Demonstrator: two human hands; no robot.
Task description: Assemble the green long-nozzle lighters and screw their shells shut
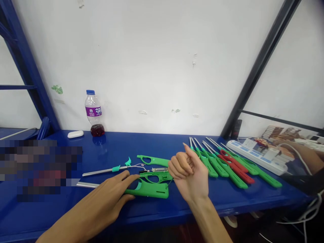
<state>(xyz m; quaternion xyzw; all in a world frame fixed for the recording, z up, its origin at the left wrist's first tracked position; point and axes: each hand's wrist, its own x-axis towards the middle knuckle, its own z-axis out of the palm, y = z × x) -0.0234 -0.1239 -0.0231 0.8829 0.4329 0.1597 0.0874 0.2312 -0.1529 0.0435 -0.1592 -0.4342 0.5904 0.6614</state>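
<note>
My left hand [116, 190] grips a green lighter [152, 189] at its trigger end; the metal tube sticks out to the left beyond the wrist. Just right of it, my right hand [186, 170] is raised above the table with its fingers curled and thumb pointing up; whatever the fingers hold is hidden. Behind the gripped lighter lie an open green handle half [162, 176] with a clear inner part, another green handle shell [155, 161], and a metal tube [101, 171] with teal pieces and a thin wire.
Several green and red lighters [235, 168] lie fanned out on the blue table [118, 143] at right, beside a white power strip [255, 157]. A bottle [93, 114] and a white case [75, 134] stand at the back left. A person's arm shows at far right.
</note>
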